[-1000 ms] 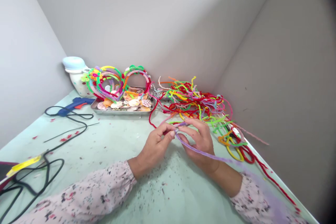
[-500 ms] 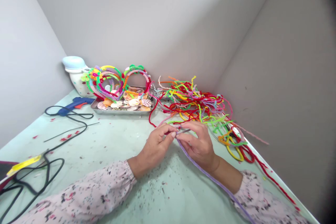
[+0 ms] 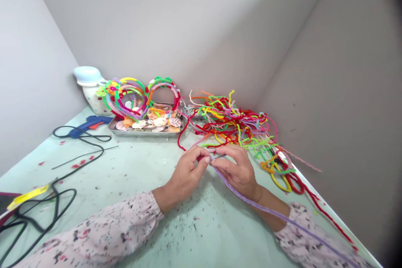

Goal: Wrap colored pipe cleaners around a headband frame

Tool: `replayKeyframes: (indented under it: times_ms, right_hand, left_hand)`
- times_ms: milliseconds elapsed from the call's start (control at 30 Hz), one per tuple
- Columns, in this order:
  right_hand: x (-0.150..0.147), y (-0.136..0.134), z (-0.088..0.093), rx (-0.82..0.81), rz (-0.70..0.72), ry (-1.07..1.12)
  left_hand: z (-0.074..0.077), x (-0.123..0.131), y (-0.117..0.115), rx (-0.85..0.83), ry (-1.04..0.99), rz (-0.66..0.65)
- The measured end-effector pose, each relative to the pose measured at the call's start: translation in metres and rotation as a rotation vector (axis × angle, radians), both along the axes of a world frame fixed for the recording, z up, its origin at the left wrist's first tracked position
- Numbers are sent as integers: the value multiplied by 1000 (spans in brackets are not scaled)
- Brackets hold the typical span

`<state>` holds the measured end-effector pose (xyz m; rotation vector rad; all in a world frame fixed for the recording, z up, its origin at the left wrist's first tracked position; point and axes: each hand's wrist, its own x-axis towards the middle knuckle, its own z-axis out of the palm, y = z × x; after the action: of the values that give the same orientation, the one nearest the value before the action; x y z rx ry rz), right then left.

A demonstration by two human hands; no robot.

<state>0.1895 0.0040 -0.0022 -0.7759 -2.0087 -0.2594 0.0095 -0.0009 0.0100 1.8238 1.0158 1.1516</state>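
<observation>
My left hand (image 3: 190, 168) is closed in a pinch, with thumb and index finger on a thin headband partly wrapped in red and purple. Opposite it, my right hand (image 3: 239, 171) is closed too, fingertips on the bare grey stretch of the headband (image 3: 219, 156). Most of the band is hidden by the fingers. From the pinch point a long purple pipe cleaner (image 3: 251, 202) trails across my right wrist and sleeve to the lower right.
Behind my hands lies a tangled heap of colourful pipe cleaners (image 3: 226, 121). A metal tray (image 3: 144, 133) holds shells and several wrapped headbands (image 3: 125, 96). At left are a white jar (image 3: 94, 96), a blue glue gun (image 3: 88, 125) and black cable (image 3: 58, 201).
The purple pipe cleaner's trailing length has swung to the right, now lying over my right forearm and sleeve. Both hands stay nearly in place, still pinching the band.
</observation>
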Motion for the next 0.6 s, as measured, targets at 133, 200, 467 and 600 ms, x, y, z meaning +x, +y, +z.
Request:
replayKeyframes:
  times_ms: [133,200,467,600]
  right_hand:
    - [0,1,-1,16,19,0]
    - [0,1,-1,16,21,3]
    - [-1,1,-3,1,40,8]
    - [-2,1,-3,-3,73,21]
  left_hand:
    - [1,1,-1,8,18,7]
    - [1,2,-1,17,30,13]
    - [3,3,0,67,74,13]
    - [2,1,-1,107,85,-10]
